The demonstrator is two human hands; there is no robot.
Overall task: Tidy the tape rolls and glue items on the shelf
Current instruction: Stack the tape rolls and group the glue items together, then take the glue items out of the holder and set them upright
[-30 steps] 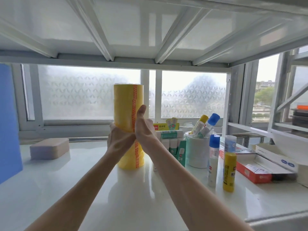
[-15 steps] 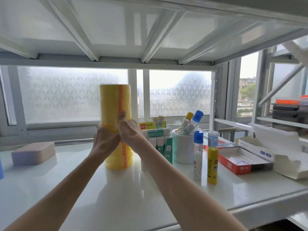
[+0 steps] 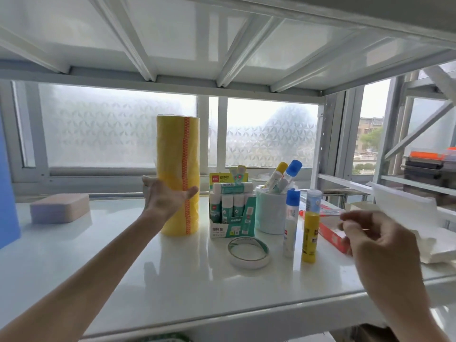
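Note:
A tall yellow stack of tape rolls (image 3: 177, 149) stands upright on the white shelf (image 3: 172, 280). My left hand (image 3: 167, 198) is wrapped around its lower middle, fingers spread. A thin white tape roll (image 3: 248, 253) lies flat in front of a teal glue-stick display box (image 3: 232, 218). A pale cup (image 3: 270, 213) holds several glue sticks. A blue-capped glue bottle (image 3: 290, 220) and a yellow glue bottle (image 3: 310, 233) stand to the right. My right hand (image 3: 377, 240) hovers at the right, away from the stack, fingers loosely curled and holding nothing I can see.
A pinkish block (image 3: 59, 208) lies at the back left, and a blue panel (image 3: 8, 193) stands at the left edge. A red box (image 3: 333, 233) and an open white carton (image 3: 407, 218) sit at the right. Shelf beams run close overhead.
My right hand has let go of the yellow stack and pulled back to the right. The left hand stays on the stack. The view has shifted, revealing the flat tape roll.

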